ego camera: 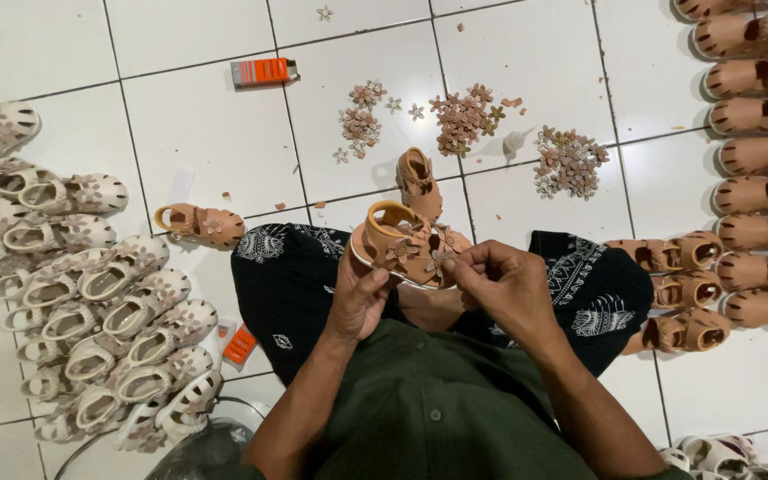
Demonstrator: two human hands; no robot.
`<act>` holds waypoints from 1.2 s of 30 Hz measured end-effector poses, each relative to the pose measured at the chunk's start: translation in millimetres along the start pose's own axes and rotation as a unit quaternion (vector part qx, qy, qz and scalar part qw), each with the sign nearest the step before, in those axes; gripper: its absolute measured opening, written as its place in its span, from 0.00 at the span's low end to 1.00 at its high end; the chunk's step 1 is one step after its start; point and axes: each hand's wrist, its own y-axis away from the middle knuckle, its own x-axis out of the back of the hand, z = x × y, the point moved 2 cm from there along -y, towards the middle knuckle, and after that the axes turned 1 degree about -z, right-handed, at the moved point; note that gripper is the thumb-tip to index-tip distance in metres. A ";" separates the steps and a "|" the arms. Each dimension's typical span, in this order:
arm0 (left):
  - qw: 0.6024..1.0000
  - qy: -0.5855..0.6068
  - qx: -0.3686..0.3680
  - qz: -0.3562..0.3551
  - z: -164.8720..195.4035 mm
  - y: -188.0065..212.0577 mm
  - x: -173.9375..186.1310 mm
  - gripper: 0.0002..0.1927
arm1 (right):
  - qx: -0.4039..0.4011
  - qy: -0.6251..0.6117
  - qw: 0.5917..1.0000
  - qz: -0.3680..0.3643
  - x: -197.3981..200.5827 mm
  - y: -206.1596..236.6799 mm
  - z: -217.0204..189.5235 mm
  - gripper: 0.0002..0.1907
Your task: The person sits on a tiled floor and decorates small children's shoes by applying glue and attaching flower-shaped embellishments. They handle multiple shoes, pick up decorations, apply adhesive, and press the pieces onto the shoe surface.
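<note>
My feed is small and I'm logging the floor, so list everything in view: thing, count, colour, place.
Small tan child's sandal with flower trims: one, tan, held in both hands over the lap.
Loose tan sandals: two, one ahead of the knees, one to the left.
Row of tan sandals: many, right edge.
Heap of cream sandals: many, left side.
Flower trim piles: three, pinkish and cream, on the white tile floor.
Orange rectangular lighter-like object: one, far tile.
Orange packet: one, by the left knee.
Left hand: gripping the sandal's sole.
Right hand: fingers pinching at a flower.
</note>
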 end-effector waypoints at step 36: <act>0.990 -0.121 0.067 -0.001 -4.9 -18.8 -18.4 0.34 | 0.189 0.047 0.981 0.015 17.0 16.2 -13.7 0.17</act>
